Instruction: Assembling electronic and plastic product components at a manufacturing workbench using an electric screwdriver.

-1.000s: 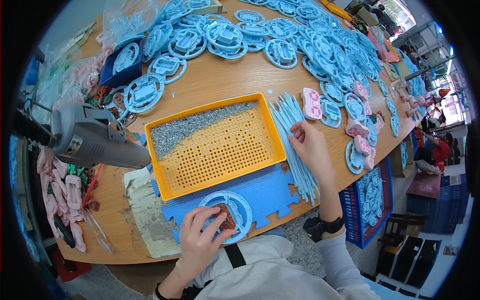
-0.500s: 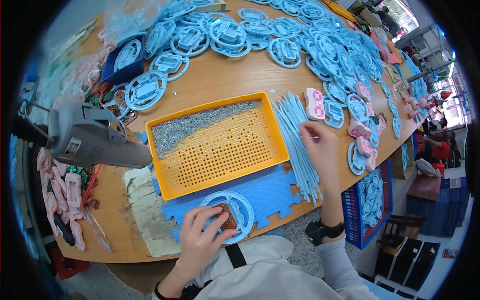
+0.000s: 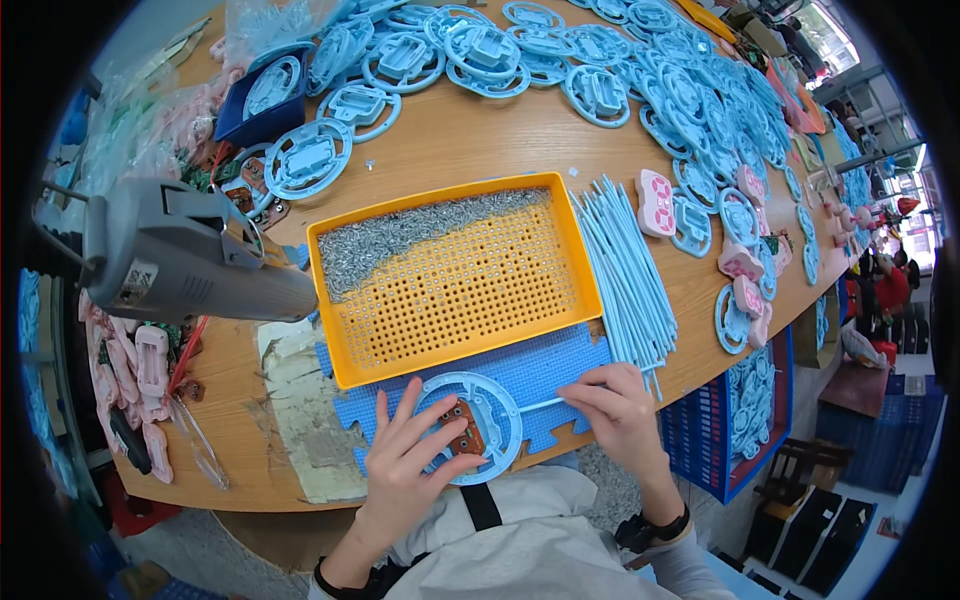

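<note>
A light blue plastic ring part (image 3: 511, 428), like a toy steering wheel, lies on the blue foam mat (image 3: 560, 355) at the table's front edge. Inside it sits a brown circuit board (image 3: 466, 437). My left hand (image 3: 405, 462) reaches over the ring, thumb and forefinger closed about the board, the other fingers spread across the rim. In my right hand (image 3: 618, 412) a thin light blue plastic stick (image 3: 540, 405) is pinched near one end. Its far tip meets the ring's right edge; whether it enters a hole there I cannot tell.
A yellow perforated tray (image 3: 465, 370) holds many small screws. To its right lies a bundle of blue sticks (image 3: 625, 270). A grey electric tool (image 3: 190, 255) juts in from the left. Blue rings (image 3: 600, 95) pile up at the back; a blue crate (image 3: 710, 440) stands right of the table.
My right hand has come down from beside the stick bundle to the ring's right side, now with a stick in it. My left hand stays at the circuit board. The view has shifted slightly.
</note>
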{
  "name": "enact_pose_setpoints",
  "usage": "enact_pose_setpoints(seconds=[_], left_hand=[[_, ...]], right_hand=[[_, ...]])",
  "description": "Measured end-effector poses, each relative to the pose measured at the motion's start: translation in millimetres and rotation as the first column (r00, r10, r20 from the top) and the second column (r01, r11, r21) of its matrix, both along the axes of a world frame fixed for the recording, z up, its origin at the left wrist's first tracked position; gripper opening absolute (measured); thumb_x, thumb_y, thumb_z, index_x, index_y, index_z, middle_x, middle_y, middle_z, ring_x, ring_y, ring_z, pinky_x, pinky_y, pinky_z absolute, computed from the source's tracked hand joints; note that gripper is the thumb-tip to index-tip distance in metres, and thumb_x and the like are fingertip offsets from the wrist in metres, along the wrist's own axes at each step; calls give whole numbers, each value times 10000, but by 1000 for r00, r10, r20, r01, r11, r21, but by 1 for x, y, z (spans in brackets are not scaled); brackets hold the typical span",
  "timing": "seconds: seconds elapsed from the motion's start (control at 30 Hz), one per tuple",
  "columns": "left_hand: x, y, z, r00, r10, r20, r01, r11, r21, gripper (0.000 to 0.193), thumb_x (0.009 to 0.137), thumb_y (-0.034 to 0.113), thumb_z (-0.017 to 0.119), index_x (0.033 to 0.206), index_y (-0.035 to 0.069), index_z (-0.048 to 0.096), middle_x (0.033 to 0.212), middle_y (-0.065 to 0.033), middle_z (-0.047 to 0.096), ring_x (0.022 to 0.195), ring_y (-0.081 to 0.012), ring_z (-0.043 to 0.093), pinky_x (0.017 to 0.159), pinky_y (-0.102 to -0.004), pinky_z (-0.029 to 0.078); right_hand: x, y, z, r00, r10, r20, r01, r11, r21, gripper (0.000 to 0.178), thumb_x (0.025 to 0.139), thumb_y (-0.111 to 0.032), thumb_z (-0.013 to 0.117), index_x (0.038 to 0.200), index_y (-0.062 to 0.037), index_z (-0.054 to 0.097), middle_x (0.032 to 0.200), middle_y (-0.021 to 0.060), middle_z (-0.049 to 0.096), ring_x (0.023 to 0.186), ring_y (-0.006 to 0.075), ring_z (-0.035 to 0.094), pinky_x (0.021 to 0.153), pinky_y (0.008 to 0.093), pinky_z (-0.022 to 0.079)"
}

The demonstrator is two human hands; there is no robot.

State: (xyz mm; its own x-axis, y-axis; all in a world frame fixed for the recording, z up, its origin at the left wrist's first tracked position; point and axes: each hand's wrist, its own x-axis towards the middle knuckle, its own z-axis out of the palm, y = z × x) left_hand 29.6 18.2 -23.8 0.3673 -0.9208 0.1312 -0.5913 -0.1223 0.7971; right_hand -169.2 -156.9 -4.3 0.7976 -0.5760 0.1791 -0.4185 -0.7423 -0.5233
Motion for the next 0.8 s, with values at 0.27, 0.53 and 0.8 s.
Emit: enact_pose_setpoints(seconds=[0.27, 0.53, 0.8], left_hand=[[-1, -1, -3, 1000, 4, 27, -3, 1000, -23, 455, 596, 285, 862, 987, 96, 723, 1176, -79, 655, 1269, -386, 479, 1075, -583, 268], [-6, -2, -2, 998, 7, 64, -5, 999, -40, 442, 607, 247, 857, 982, 64, 712, 1171, -96, 650, 1250, -411, 484, 980, -494, 449], [-6, -4, 0, 993, -13, 114, 20, 998, -57, 439, 601, 211, 856, 976, 41, 705, 1172, -109, 643, 1236, -414, 487, 963, -465, 472]], right_hand=[[16, 8, -4, 997, 69, 44, -73, 993, 92, 260, 711, 17, 650, 923, -117, 721, 834, 1, 613, 813, 173, 571, 856, 350, 365], [18, -2, 4, 993, 91, -75, -95, 994, -47, 264, 709, 9, 648, 914, -138, 724, 818, -18, 600, 812, 159, 570, 868, 359, 358], [16, -4, -6, 992, 126, -25, -124, 990, 73, 249, 733, -3, 659, 930, -140, 726, 841, -13, 608, 810, 164, 564, 876, 361, 354]])
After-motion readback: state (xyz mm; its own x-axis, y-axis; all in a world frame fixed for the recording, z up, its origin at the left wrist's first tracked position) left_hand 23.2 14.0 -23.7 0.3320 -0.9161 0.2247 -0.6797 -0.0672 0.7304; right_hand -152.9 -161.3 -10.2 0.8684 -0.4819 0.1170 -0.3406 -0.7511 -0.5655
